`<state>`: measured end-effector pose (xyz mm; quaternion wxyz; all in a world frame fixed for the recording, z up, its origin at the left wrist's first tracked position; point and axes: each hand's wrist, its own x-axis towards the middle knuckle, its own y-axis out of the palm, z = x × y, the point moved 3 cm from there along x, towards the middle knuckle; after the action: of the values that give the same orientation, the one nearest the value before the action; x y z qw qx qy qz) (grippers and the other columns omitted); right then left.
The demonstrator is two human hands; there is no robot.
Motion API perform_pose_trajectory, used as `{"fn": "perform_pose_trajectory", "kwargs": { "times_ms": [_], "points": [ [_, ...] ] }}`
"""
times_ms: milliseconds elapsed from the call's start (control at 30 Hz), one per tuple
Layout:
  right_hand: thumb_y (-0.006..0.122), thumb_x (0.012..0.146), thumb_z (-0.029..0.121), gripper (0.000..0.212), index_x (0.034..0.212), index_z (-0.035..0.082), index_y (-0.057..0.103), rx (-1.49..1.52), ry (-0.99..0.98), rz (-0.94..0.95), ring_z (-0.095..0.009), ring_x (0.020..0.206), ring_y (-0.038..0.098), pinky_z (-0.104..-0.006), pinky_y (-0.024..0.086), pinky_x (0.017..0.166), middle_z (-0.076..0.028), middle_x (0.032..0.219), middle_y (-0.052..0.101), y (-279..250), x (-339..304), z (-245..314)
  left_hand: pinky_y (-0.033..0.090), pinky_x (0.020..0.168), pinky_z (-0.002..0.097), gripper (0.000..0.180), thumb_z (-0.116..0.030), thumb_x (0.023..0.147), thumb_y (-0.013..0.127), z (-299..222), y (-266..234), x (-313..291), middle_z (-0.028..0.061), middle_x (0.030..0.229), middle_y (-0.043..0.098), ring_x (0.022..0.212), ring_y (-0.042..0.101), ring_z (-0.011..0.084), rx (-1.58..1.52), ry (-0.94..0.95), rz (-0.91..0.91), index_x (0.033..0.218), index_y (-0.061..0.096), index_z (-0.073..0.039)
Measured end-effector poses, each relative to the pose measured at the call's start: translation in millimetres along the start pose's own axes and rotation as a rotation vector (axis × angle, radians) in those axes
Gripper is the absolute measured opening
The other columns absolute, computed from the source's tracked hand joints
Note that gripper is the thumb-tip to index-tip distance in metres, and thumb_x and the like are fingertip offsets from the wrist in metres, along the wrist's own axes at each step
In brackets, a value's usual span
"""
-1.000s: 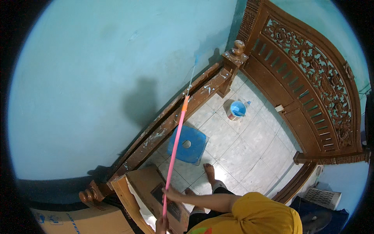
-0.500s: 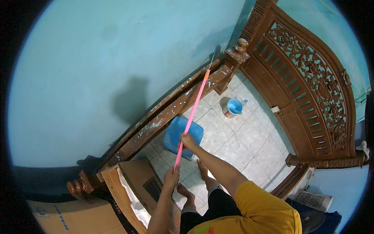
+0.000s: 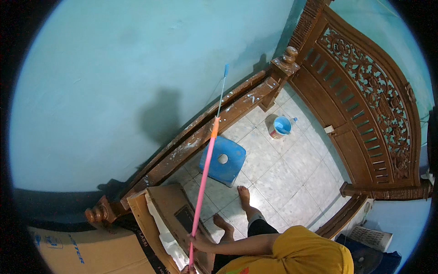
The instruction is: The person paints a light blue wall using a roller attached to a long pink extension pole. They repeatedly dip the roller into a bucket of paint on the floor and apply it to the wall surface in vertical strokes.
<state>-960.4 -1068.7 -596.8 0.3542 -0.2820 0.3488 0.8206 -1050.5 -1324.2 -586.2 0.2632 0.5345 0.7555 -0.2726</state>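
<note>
My right hand (image 3: 199, 240) grips the lower part of a long pink pole (image 3: 204, 178), my forearm coming in from the right. My left hand (image 3: 186, 270) shows only a little at the bottom edge, at the pole's low end; its grip is hard to see. The pole slants up to an orange joint (image 3: 215, 121), then a thin rod ends in a small blue tip (image 3: 226, 69) against the teal wall (image 3: 118, 77). My bare feet (image 3: 244, 195) stand on the white tiled floor (image 3: 292, 182).
A blue plastic stool (image 3: 222, 160) stands beside the pole, next to a paint-spattered wooden bed rail (image 3: 200, 132). A small paint bucket (image 3: 279, 127) sits near the corner post. A carved wooden headboard (image 3: 365, 96) lies at right. Cardboard boxes (image 3: 82, 249) fill the lower left.
My right hand slid from the middle of the pole back down to its low end. The tip swung left along the wall and the pole stands steeper.
</note>
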Motion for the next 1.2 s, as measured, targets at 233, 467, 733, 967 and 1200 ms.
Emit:
{"fn": "perform_pose_trajectory", "kwargs": {
  "times_ms": [233, 467, 733, 967, 1200],
  "points": [
    [0.046, 0.102, 0.025, 0.028, 0.107, -0.001, 0.039, -0.105, -0.143, -0.158, -0.024, 0.058, 0.067, -0.0349, 0.055, 0.047, -0.014, 0.078, 0.063, -99, 10, 48, 0.047, 0.059, 0.0352, 0.046, -0.043, 0.101, 0.049, -123, 97, 55, 0.0085, 0.068, 0.058, 0.063, 0.059, 0.0184, 0.28, -0.168, -0.044, 0.088, 0.06, 0.0],
    [0.045, 0.101, 0.026, 0.033, 0.115, -0.001, 0.034, -0.109, -0.155, -0.146, -0.026, 0.06, 0.067, -0.0377, 0.056, 0.05, -0.015, 0.077, 0.063, -119, 46, 66, 0.047, 0.062, 0.038, 0.049, -0.046, 0.1, 0.05, -87, 96, 108, 0.0149, 0.07, 0.061, 0.066, 0.062, 0.0244, 0.301, 0.026, -0.078, 0.091, 0.064, 0.0],
    [0.045, 0.103, 0.024, 0.026, 0.112, 0.002, 0.036, -0.106, -0.121, 0.047, -0.024, 0.062, 0.069, -0.0382, 0.055, 0.05, -0.011, 0.076, 0.063, 19, -22, -46, 0.033, 0.048, 0.0318, 0.035, -0.038, 0.102, 0.051, -35, 29, -57, -0.0003, 0.063, 0.046, 0.052, 0.041, 0.0129, 0.179, 0.239, -0.183, 0.089, 0.058, -0.006],
    [0.044, 0.102, 0.027, 0.027, 0.104, 0.001, 0.043, 0.03, -0.129, -0.033, -0.023, 0.06, 0.069, -0.0351, 0.052, 0.045, -0.01, 0.07, 0.062, -64, 9, 14, 0.046, 0.062, 0.0395, 0.048, -0.044, 0.1, 0.05, -82, 81, 26, 0.0151, 0.068, 0.058, 0.065, 0.06, 0.0256, 0.223, -0.024, -0.186, 0.089, 0.063, 0.001],
    [0.044, 0.103, 0.027, 0.028, 0.108, -0.001, 0.04, -0.063, -0.204, -0.23, -0.032, 0.054, 0.068, -0.0421, 0.056, 0.044, -0.016, 0.066, 0.062, -217, 80, 119, 0.046, 0.062, 0.0416, 0.045, -0.043, 0.1, 0.05, -181, 170, 163, 0.0177, 0.069, 0.059, 0.064, 0.06, 0.0295, 0.261, 0.044, -0.006, 0.092, 0.062, 0.0]
  ]
}}
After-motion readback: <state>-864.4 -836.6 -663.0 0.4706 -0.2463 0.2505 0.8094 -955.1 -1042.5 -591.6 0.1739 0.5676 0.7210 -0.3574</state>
